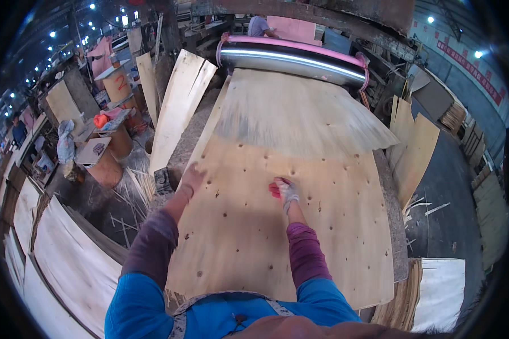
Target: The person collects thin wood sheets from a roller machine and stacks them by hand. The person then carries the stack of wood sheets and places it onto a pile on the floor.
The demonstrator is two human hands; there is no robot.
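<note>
A knotty plywood-like panel (333, 226) lies in front of me, with a paler, streak-blurred veneer sheet (305, 107) over its far part, beneath a steel roller with pink ends (291, 65). My left hand (193, 179), slightly blurred, is at the panel's left edge, fingers apart. Near the middle, my right hand (284, 190), in a white glove with red at the fingers, is curled low over the panel; whether it holds anything is hidden.
Split veneer pieces stand at left (175, 101) and right (413, 152). Cylindrical drums (99, 169), veneer stacks (68, 243) and scattered offcuts flank the bench. Another person (258, 27) works beyond the roller; a second (18, 129) is at far left.
</note>
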